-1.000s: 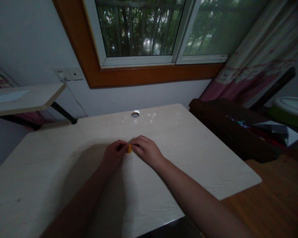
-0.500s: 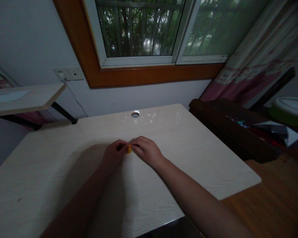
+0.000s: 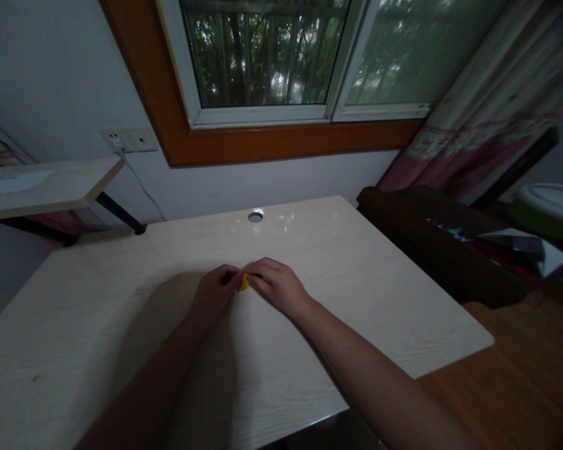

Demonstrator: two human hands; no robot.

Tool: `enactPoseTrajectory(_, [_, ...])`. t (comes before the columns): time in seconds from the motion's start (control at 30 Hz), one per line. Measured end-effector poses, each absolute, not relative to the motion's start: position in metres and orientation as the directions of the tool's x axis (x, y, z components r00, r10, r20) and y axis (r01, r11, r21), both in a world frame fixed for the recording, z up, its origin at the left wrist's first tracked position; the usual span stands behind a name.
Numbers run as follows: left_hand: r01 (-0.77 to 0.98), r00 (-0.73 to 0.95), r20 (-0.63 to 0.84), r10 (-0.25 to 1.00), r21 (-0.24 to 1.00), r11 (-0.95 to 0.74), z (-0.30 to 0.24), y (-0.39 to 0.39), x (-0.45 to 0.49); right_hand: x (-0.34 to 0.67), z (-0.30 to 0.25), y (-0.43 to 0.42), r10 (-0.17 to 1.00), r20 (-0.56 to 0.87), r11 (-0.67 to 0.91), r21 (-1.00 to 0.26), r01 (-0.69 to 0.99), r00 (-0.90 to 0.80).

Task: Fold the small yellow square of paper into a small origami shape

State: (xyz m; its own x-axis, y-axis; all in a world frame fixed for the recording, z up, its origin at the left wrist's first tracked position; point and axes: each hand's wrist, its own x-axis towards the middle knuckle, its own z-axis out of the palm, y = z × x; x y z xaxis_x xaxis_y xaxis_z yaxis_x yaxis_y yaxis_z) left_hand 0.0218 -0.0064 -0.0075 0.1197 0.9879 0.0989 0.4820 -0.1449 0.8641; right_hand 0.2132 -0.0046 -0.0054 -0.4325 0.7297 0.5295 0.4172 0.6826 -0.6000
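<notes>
A small yellow-orange piece, perhaps folded paper, shows between my two hands over the middle of the desk. Its exact kind is too small to make out. My left hand pinches it from the left with thumb and forefinger. From the right, my right hand closes its fingertips on the top of the same piece. The fingertips of both hands almost meet and hide part of it. Below them lies the pale wood-grain desk.
A round cable hole sits near the desk's back edge. At the left, a raised shelf stands on black legs. A plugged-in cord hangs from the wall socket. Dark furniture with several objects borders the right side.
The yellow-orange piece has shifted and turned very slightly between my fingertips. Both hands stay in almost the same place.
</notes>
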Motion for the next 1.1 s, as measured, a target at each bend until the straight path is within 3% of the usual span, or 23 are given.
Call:
enactPoseTrajectory(0.53, [0.445,0.064,0.117,0.991,0.885,-0.133,-0.0027,-0.0068,0.0221,0.2146,-0.002,-0.0059,0.749,0.544,0.661,-0.642,0.389,-0.378])
enactPoseTrajectory(0.83, [0.323,-0.003,0.165,0.986,0.934,-0.155,-0.0091,-0.0071,0.0182,0.2142,-0.0042,-0.0048,0.84,0.466,0.543,-0.728,0.418,-0.278])
enactPoseTrajectory(1.1, [0.197,0.072,0.156,0.985,0.966,-0.168,-0.0027,-0.011,0.0227,0.2139,-0.005,-0.0061,0.839,0.451,0.54,-0.756,0.37,-0.303])
